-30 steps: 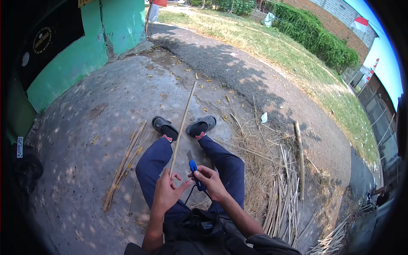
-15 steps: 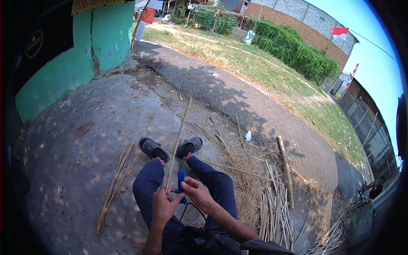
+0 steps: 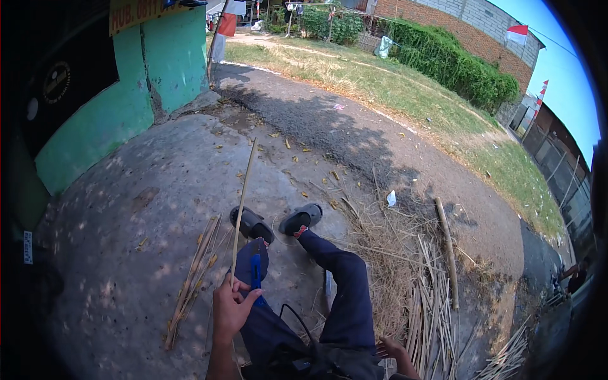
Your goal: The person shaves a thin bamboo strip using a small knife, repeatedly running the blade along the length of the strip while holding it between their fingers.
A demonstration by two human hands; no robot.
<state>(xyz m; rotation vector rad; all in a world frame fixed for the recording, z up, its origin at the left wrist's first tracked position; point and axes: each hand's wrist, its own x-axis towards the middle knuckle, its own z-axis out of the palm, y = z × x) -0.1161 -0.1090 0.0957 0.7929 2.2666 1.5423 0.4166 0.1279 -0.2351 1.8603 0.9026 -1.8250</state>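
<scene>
I sit on the concrete ground with my legs in dark blue trousers stretched out in front of me. My left hand [image 3: 229,311] is closed on the near end of a long thin bamboo strip [image 3: 244,196], which slants up and away over my left leg. The same hand also pins a blue-handled knife [image 3: 256,273] against the strip, with the thumb on the handle. My right hand [image 3: 394,350] is down by my right hip, fingers spread, holding nothing, close to a heap of cut bamboo strips [image 3: 430,310].
A small bundle of bamboo strips [image 3: 193,278] lies left of my legs. A thick bamboo pole [image 3: 446,247] and dry shavings [image 3: 380,240] lie to the right. Black sandals [image 3: 251,223] are on my feet. A green wall [image 3: 114,120] stands at the left, a road and grass beyond.
My right hand has let go of the blue-handled knife and dropped to my right side. The left hand now holds strip and knife together. My head has tilted up.
</scene>
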